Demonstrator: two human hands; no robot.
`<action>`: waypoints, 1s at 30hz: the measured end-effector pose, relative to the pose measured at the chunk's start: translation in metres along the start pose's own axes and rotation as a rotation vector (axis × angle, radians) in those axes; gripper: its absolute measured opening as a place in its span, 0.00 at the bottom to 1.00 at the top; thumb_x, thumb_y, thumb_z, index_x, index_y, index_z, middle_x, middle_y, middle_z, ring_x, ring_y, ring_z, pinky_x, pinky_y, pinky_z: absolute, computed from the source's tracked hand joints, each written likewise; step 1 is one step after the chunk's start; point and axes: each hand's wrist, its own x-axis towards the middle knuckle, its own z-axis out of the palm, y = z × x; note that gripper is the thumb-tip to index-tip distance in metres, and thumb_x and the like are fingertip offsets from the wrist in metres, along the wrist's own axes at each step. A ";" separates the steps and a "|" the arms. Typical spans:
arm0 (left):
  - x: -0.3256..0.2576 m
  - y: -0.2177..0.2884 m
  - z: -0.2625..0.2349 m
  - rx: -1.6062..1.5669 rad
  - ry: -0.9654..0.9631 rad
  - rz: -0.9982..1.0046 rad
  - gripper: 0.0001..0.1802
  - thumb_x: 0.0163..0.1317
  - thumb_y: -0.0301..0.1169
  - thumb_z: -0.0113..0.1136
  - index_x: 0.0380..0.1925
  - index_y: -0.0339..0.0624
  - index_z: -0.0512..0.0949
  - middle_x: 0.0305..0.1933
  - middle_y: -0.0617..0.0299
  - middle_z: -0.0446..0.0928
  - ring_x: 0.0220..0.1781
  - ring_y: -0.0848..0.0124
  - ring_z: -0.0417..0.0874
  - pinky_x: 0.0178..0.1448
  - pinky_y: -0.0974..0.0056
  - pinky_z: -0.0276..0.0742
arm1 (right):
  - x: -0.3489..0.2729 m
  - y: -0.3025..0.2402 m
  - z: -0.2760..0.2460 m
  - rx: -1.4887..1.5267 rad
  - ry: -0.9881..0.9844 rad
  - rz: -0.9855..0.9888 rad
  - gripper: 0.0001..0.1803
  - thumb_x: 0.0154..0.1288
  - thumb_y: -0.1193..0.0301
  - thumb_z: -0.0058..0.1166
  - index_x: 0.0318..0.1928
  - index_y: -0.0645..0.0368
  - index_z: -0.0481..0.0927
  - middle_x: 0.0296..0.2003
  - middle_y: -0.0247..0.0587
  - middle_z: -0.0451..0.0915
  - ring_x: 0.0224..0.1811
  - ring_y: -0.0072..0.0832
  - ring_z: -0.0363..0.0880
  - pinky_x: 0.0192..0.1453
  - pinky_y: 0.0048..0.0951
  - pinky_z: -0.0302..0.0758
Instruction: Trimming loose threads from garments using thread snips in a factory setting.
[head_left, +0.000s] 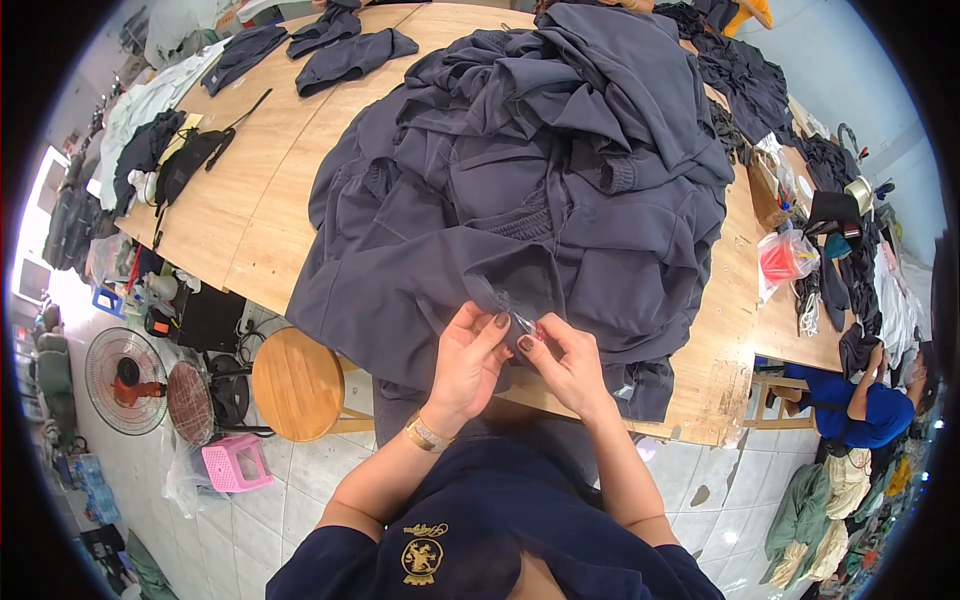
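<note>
A large heap of dark grey garments (pixel 450 190) with gathered elastic parts lies on the wooden table in front of me. At its near edge, my left hand (pixel 468 362) pinches a gathered fold of a garment (pixel 497 290) between thumb and fingers. Close beside it, my right hand (pixel 566 368) is closed on what look like small thread snips (pixel 525 324), with a shiny metal tip against the fold. Fingers hide most of the tool. Both hands nearly meet, just above the table's front edge.
On the wooden table (pixel 262 222), more dark pieces (pixel 355 62) lie at the far left, near a black strapped bag (pixel 190 165). A round stool (pixel 297 384), a pink plastic stool (pixel 237 462) and a fan (pixel 127 380) stand at left. A person in blue (pixel 868 410) sits at right.
</note>
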 end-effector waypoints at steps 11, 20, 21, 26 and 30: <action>-0.003 -0.002 0.000 0.018 -0.010 -0.003 0.10 0.63 0.25 0.57 0.45 0.42 0.72 0.41 0.63 0.79 0.40 0.77 0.78 0.39 0.74 0.73 | 0.004 -0.007 0.000 -0.084 0.013 -0.032 0.17 0.61 0.60 0.56 0.27 0.61 0.72 0.17 0.42 0.70 0.18 0.37 0.71 0.23 0.33 0.64; -0.003 -0.001 0.001 0.049 0.009 0.023 0.08 0.64 0.25 0.57 0.43 0.41 0.74 0.41 0.64 0.80 0.38 0.79 0.78 0.37 0.75 0.72 | 0.002 -0.001 -0.001 -0.010 0.019 0.027 0.16 0.60 0.61 0.57 0.27 0.60 0.72 0.17 0.43 0.71 0.17 0.37 0.71 0.23 0.33 0.64; -0.003 -0.001 0.001 0.049 0.009 0.023 0.08 0.64 0.25 0.57 0.43 0.41 0.74 0.41 0.64 0.80 0.38 0.79 0.78 0.37 0.75 0.72 | 0.001 -0.004 -0.002 -0.084 0.039 -0.015 0.16 0.59 0.61 0.58 0.26 0.60 0.72 0.18 0.42 0.71 0.17 0.37 0.71 0.22 0.33 0.64; -0.003 -0.001 -0.001 0.057 0.026 0.023 0.09 0.64 0.26 0.57 0.44 0.40 0.74 0.41 0.65 0.80 0.37 0.80 0.78 0.37 0.75 0.72 | 0.000 -0.004 -0.001 -0.275 0.121 -0.166 0.16 0.57 0.61 0.60 0.26 0.59 0.72 0.18 0.39 0.72 0.16 0.35 0.72 0.21 0.31 0.65; -0.004 -0.001 -0.001 0.065 0.025 0.027 0.10 0.63 0.27 0.58 0.44 0.40 0.75 0.41 0.65 0.80 0.37 0.80 0.78 0.37 0.75 0.72 | 0.002 -0.003 -0.002 -0.359 0.135 -0.239 0.17 0.56 0.59 0.61 0.25 0.57 0.71 0.18 0.36 0.72 0.15 0.33 0.72 0.20 0.30 0.65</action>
